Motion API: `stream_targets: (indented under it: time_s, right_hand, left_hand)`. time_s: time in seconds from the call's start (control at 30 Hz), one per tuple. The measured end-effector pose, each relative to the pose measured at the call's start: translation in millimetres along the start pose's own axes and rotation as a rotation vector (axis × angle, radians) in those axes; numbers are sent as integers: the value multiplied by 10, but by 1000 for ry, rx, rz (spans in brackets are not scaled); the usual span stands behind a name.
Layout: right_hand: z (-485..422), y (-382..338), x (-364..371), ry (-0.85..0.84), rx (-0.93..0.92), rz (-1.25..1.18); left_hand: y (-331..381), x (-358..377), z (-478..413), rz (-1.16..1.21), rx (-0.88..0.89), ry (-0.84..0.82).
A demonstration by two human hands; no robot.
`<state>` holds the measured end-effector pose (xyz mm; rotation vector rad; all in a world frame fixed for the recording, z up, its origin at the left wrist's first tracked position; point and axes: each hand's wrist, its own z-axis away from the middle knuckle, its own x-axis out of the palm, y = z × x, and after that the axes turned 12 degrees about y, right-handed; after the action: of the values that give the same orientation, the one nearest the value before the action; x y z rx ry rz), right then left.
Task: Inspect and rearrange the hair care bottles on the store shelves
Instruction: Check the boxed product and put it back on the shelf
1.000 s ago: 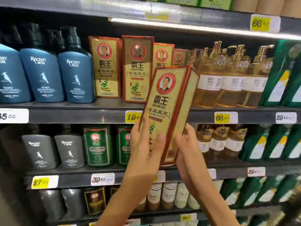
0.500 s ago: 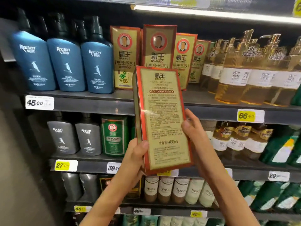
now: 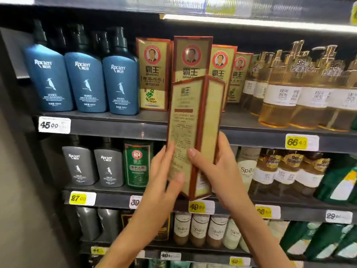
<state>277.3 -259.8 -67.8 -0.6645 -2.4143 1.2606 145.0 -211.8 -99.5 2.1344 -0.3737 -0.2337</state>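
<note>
Standing upright before the shelving, a tall gold cardboard box with red borders is held in both hands, with its printed back face and one narrow side turned to the camera. The left hand is closed on the lower left edge, the thumb laid across the back face and the fingers wrapped behind; this hand is blurred. The right hand is closed on the lower right part, the thumb pressed on the back face and the remaining fingers curled round the narrow side. The box is raised in front of the edge of the dark metal upper shelf, partly covering a row of matching gold portrait boxes stood on it. Three blue pump bottles are ranged to the left of that row, amber pump bottles to its right. On the shelf below, two grey bottles and a green box are seen, just left of the left hand.
</note>
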Motion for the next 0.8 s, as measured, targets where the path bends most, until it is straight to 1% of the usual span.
stream_targets:
  time_s: [0.07,0.17,0.2,0.23,0.27,0.3,0.33,0.37,0.43,0.47,0.5,0.57,0.63,0.73,0.8]
  right_hand:
    - [62,-19,101,-47,26,-92]
    - [148,-56,175,-98,112,-339]
    - [157,-80,177,-107,132,-388]
    - [141,-108,162,-86,116,-360]
    - [94,-115,124,-43,70,-253]
    - [32,-119,80,-17,59,-154]
    - [-42,-102,39,-3,93,-67]
    - [-102,-102,19,-43,176,-16]
    - [-162,-77,25,-233,428,-93]
    - [-159,-58,42,-295,524,-166]
    - [-148,-13,63,-310,572,-233]
    - [-95,94,101,-275,587,-342]
    - [-31,225,140,-207,546,-373]
    - [104,394,210,-156,483,-316]
    - [198,496,227,-180,452,-268]
  left_hand:
    - [67,66,-10,78,-65,17]
    - [74,134,-91,212,-134,228]
    - [63,139,-113,242,-187,295]
    - [33,119,-126,293,-233,332]
    - [-6,77,-137,370,-268,326]
    - [-30,39,-148,461,-295,276]
    - [-37,0,-147,529,-324,217]
    - [-44,-34,-142,556,-353,175]
    - [-57,-82,-125,520,-364,123]
    - [-70,-101,-123,477,-357,97]
    - [-85,-120,-126,438,-356,73]
    - [-126,-179,-134,358,-363,30]
    - [-208,-253,-130,262,-367,9]
    - [-380,-395,-60,58,-359,-53]
    - [-501,-509,16,16,-385,-137]
